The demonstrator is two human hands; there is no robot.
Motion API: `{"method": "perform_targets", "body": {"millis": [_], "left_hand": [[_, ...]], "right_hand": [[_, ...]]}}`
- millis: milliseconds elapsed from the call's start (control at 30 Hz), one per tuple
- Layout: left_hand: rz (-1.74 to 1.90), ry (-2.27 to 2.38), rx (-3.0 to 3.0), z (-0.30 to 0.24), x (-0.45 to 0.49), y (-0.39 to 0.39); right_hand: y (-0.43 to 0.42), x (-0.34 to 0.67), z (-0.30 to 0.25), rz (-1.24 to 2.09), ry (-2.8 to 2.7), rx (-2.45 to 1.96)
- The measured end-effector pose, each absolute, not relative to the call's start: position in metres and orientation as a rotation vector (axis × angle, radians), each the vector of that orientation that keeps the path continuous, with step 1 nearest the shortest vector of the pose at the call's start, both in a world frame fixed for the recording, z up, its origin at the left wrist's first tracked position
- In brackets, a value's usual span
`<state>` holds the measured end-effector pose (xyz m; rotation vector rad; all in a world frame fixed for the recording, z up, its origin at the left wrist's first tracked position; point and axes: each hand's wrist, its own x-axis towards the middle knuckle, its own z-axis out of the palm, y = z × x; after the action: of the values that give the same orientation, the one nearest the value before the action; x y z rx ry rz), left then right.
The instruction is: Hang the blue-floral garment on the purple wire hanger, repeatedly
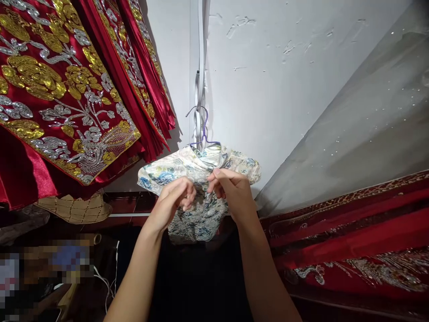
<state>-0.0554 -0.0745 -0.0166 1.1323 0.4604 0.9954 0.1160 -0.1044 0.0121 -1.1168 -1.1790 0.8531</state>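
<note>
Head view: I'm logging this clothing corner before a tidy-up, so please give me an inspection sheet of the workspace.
Surface: no worktop seen; a scuffed white wall stands behind the work.
Job's things: small floral garment on a purple hanger, hung at the wall.
Clutter: tan quilted piece; the lower left is blurred.
Hands: left hand and right hand both pinch the garment's front below the collar.
Cables: thin white cable at lower left.
Surroundings: red embroidered robes at left, red cloth at right, clear plastic sheet above it.

Small floral silk garment (197, 214) — cream-blue, hanging on purple hanger (203, 129).
</note>
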Motion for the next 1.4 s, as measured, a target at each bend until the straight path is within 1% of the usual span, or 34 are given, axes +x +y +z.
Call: {"method": "perform_targets", "body": {"millis": [67,133,233,333,467,600,733,833,900,1000,1067,1133,1233,1300,1400], "left_hand": [[1.058,0.668,1.421,0.006,-0.044,-0.063],[1.119,0.815,1.581,0.016,-0.031,-0.054],[1.245,0.939,1.678,0.014,-0.022,-0.046],[1.346,1.032,1.745,0.008,-0.025,-0.042],[1.364,1.058,1.788,0.011,-0.032,-0.040],[1.341,1.010,1.677,0.017,-0.031,-0.040],[1.359,0.862,1.425,0.024,-0.035,-0.040],[1.477,0.841,1.280,0.034,-0.058,-0.034],[1.617,0.853,1.172,0.036,-0.084,-0.027],[1.682,0.755,0.927,0.016,-0.125,-0.019],[1.562,0.682,0.728,-0.013,-0.141,-0.018],[1.536,0.745,0.612,-0.049,-0.141,-0.021],[1.535,0.870,0.652,-0.093,-0.120,-0.026],[1.596,0.901,0.671,-0.105,-0.103,-0.027],[1.752,0.965,0.727,-0.100,-0.092,-0.021]], "right_hand": [[-0.107,0.108,0.011,0.828,-1.246,-1.112],[-0.107,0.100,0.006,0.779,-1.274,-1.119],[-0.102,0.094,-0.006,0.690,-1.278,-1.161],[-0.094,0.094,-0.017,0.677,-1.293,-1.170],[-0.085,0.093,-0.021,0.604,-1.334,-1.141],[-0.071,0.087,-0.022,0.518,-1.354,-1.142],[-0.057,0.086,-0.031,0.523,-1.296,-1.181],[-0.057,0.093,-0.044,0.548,-1.259,-1.255],[-0.064,0.097,-0.054,0.583,-1.193,-1.290],[-0.083,0.096,-0.068,0.694,-1.114,-1.259],[-0.098,0.091,-0.076,0.798,-1.158,-1.218],[-0.111,0.088,-0.083,0.901,-1.201,-1.192],[-0.127,0.098,-0.092,0.948,-1.100,-1.172],[-0.135,0.113,-0.094,0.921,-1.048,-1.176],[-0.141,0.132,-0.089,0.883,-1.106,-1.216]]}}
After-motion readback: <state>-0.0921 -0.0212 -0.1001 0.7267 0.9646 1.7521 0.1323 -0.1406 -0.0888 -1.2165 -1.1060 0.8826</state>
